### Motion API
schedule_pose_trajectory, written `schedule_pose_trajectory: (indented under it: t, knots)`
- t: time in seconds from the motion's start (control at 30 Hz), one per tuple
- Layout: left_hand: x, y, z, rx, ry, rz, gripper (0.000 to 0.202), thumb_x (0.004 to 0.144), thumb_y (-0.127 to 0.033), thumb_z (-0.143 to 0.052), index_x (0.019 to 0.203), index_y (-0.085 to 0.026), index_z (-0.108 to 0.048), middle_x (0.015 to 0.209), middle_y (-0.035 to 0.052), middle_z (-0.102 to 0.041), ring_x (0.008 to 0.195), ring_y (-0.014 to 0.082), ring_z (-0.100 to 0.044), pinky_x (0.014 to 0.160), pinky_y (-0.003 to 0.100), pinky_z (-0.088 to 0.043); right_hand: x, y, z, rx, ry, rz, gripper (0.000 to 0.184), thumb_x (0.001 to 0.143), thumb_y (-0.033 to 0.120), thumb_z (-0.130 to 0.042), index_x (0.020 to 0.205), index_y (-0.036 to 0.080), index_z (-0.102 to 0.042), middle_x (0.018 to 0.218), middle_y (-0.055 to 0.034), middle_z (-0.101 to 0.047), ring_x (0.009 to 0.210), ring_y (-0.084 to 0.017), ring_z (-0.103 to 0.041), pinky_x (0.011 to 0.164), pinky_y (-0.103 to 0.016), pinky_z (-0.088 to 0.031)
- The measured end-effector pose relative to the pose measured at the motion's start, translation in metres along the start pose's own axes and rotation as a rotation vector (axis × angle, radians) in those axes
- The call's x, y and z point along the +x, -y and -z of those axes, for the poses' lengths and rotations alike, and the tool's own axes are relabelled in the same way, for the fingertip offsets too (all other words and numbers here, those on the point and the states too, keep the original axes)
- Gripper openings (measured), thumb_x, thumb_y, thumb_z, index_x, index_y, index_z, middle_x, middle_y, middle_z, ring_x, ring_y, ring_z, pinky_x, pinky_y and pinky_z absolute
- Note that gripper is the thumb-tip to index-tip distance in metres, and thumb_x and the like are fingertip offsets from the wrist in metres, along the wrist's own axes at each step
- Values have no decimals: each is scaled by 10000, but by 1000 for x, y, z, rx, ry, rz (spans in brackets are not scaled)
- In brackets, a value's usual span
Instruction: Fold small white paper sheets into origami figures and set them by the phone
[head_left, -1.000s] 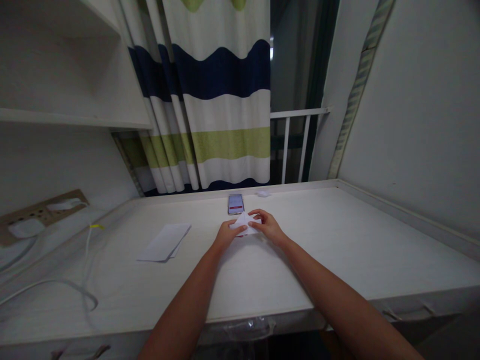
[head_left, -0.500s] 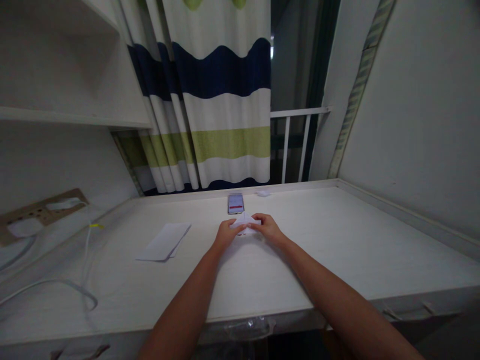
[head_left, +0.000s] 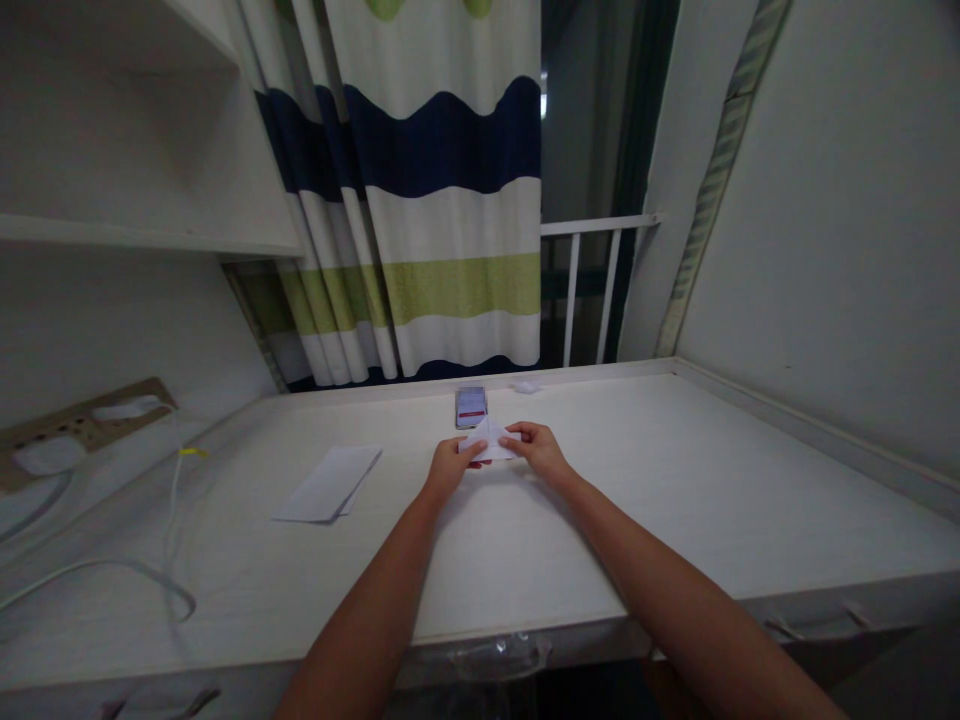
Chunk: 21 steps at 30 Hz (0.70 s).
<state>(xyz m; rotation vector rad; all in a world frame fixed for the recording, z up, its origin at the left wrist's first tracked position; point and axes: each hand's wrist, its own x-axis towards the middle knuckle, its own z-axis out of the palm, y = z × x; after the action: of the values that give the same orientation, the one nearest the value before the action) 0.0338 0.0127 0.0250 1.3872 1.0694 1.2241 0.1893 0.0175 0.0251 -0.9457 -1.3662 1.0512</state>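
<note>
A small folded piece of white paper (head_left: 489, 440) sits between both hands just above the white desk (head_left: 675, 500). My left hand (head_left: 450, 467) pinches its left side with closed fingers. My right hand (head_left: 538, 450) grips its right side, fingers curled over the top edge. The paper forms a pointed, triangular shape. Directly behind it a phone (head_left: 471, 406) lies flat with its screen lit.
A stack of white sheets (head_left: 330, 484) lies to the left of my hands. A white cable (head_left: 112, 572) curls along the desk's left side below a wall socket panel (head_left: 82, 425). A small white scrap (head_left: 526, 386) rests near the striped curtain (head_left: 420, 200). Walls close both sides.
Both hands kept hold of the paper and shifted slightly. The paper was pressed flatter half a second ago and now stands up in a point again.
</note>
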Motion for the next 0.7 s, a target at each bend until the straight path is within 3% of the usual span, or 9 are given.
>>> schedule_pose_trajectory:
  t: [0.37, 0.7]
  knots:
    - [-3, -4, -3, -52, 11, 25, 295, 653, -322, -623, 775, -54, -636, 683, 83, -663, 559, 143, -615, 534, 220, -486, 0, 0, 2, -51, -31, 21, 321, 497, 384, -667, 692, 135, -615, 441, 52, -443, 424, -71, -386, 421, -210, -291]
    - [-1, -1, -2, -126, 33, 46, 344, 677, -358, -598, 817, -45, -618, 743, 111, -664, 589, 162, -629, 518, 216, -481, 0, 1, 2, 116, -21, -26, 353, 468, 391, -698, 700, 139, -613, 556, 4, -589, 515, -124, -533, 487, -240, -411]
